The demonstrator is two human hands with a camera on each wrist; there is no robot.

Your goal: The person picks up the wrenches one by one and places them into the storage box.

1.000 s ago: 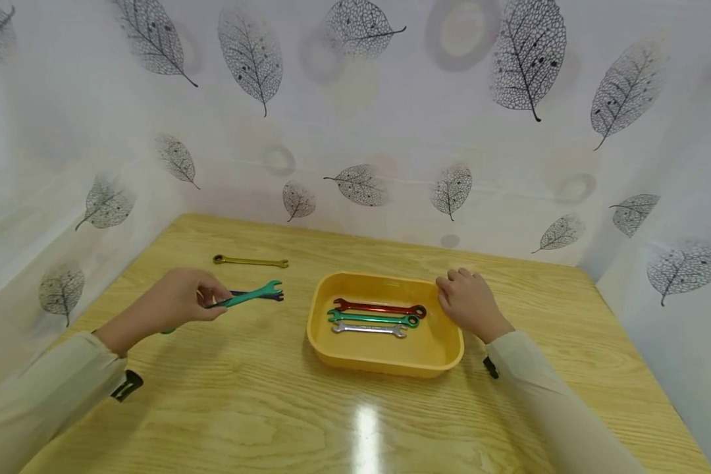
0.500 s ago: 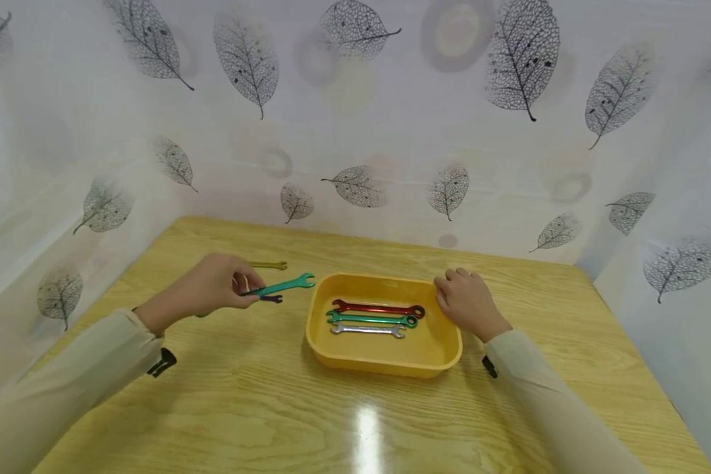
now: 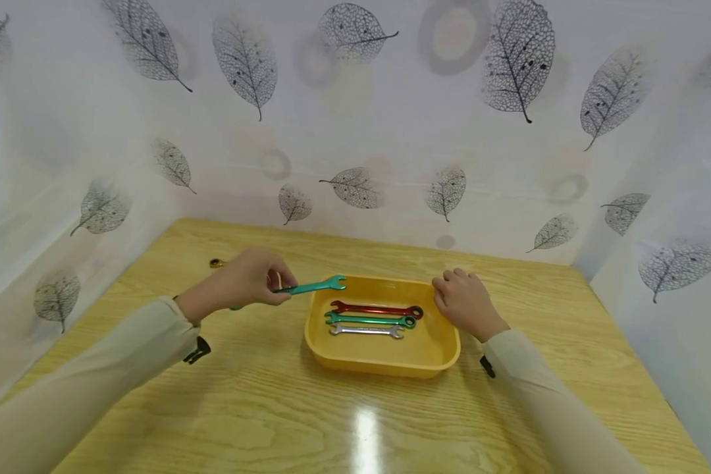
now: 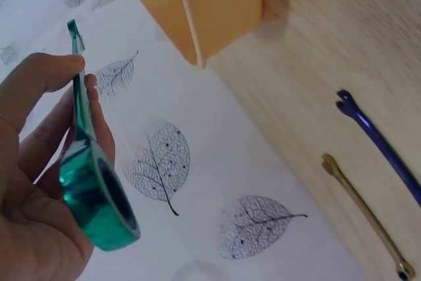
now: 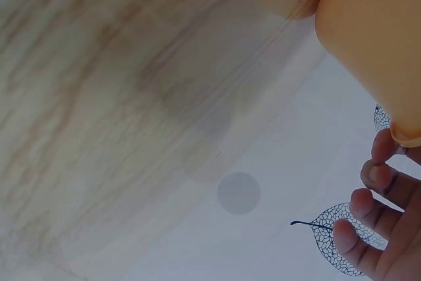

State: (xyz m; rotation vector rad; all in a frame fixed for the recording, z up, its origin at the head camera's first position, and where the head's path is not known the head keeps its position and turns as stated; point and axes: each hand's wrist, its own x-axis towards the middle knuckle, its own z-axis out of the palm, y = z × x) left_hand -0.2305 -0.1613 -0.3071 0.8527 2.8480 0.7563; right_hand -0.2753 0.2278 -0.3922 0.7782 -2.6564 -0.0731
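My left hand (image 3: 245,276) pinches a shiny green combination wrench (image 3: 316,286) between thumb and fingers. Its open end points right, over the left rim of the yellow plastic tray (image 3: 379,367). The wrench's ring end (image 4: 85,192) hangs near the palm in the left wrist view. At the tray's right rim, my right hand (image 3: 468,308) grips the edge with curled fingers. Inside the tray lie a red wrench (image 3: 379,309), another green wrench (image 3: 370,320) and a silver wrench (image 3: 367,330), roughly parallel.
On the wooden table (image 3: 272,408), left of the tray, lie a gold wrench (image 4: 365,212) and a purple wrench (image 4: 385,146); my left hand mostly hides them in the head view. A leaf-patterned white sheet (image 3: 391,131) surrounds the table at back and sides.
My left hand has carried the green wrench rightward, from above the purple wrench to the tray's left rim. My right hand stays on the tray, which keeps its place.
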